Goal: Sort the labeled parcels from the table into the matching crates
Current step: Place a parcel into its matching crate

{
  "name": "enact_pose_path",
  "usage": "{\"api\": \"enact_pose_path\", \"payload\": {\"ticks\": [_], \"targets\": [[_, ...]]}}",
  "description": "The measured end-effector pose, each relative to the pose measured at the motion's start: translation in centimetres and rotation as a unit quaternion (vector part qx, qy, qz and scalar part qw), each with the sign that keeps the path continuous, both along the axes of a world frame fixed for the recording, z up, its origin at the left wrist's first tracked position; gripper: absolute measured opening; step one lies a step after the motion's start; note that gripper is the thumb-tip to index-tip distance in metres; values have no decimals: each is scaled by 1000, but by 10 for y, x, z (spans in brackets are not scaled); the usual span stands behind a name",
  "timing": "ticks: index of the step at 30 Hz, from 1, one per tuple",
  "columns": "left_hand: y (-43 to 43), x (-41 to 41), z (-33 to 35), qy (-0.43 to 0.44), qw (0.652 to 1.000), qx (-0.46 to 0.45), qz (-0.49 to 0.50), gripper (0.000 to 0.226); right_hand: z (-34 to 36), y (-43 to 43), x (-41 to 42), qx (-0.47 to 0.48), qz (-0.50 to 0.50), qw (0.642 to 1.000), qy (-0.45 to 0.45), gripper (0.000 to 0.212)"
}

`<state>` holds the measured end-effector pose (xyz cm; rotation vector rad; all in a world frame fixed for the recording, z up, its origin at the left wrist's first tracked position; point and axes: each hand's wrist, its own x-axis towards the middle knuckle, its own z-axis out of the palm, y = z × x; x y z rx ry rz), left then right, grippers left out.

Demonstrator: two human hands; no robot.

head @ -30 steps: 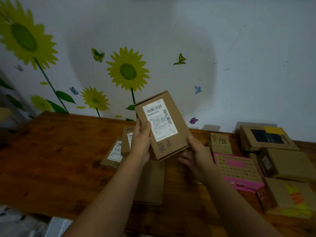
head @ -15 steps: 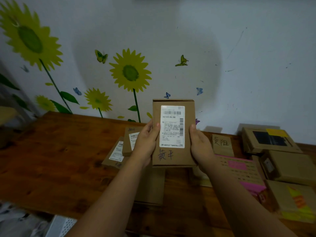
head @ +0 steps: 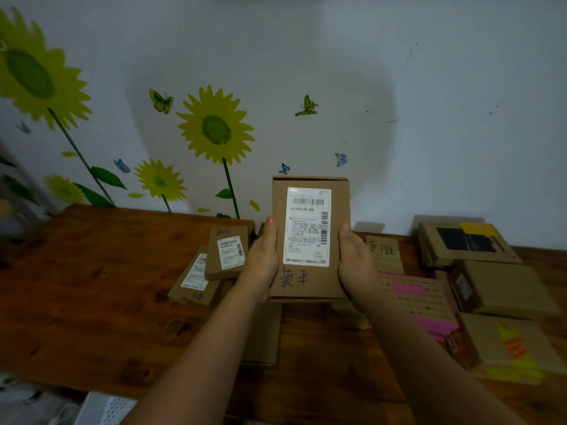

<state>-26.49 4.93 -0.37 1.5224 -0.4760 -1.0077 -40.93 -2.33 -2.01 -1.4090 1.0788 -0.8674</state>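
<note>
Left hand (head: 260, 259) and right hand (head: 356, 259) are gripping one brown cardboard parcel (head: 306, 283) between them. Each is clasping one long side, with the thumb lying along the front edge and the other fingers hidden behind. The parcel is being held upright in the air above the wooden table (head: 92, 286), before the middle of its far edge. Its white shipping label (head: 307, 227) is facing the camera, with dark handwritten characters showing beneath it.

Just left of the left hand, two labeled parcels are lying stacked near the far edge, the upper one (head: 228, 253) partly overlapping the lower one (head: 193, 277). A flat brown parcel (head: 264, 335) is lying under the forearms toward the near edge. Behind the right hand, a small parcel with handwriting (head: 383, 253) is sitting by the far edge, touching a pink-printed parcel (head: 414, 299). Toward the right edge, a box with a black window (head: 466, 243), a plain box (head: 503, 286) and a box with yellow stickers (head: 509, 348) are crowding together. A white perforated container (head: 104, 409) is showing below the table's near edge at the left.
</note>
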Motion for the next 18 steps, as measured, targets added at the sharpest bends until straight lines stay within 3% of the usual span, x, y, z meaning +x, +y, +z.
{"api": "enact_pose_path", "payload": {"ticks": [6, 10, 13, 18], "targets": [[-9, -21, -2, -1, 1000, -9, -8, 52, 2, -8, -23, -9, 0, 1000, -11, 43], [-16, -36, -6, -6, 1000, -8, -27, 58, 4, -12, -38, -8, -4, 1000, 8, 45], [-23, -48, -8, -4, 999, -7, -37, 48, 6, -14, -52, -18, -14, 1000, 16, 43], [-38, -67, -6, -20, 995, 0, -102, 49, 4, -13, -77, -14, -61, 998, 27, 42]]}}
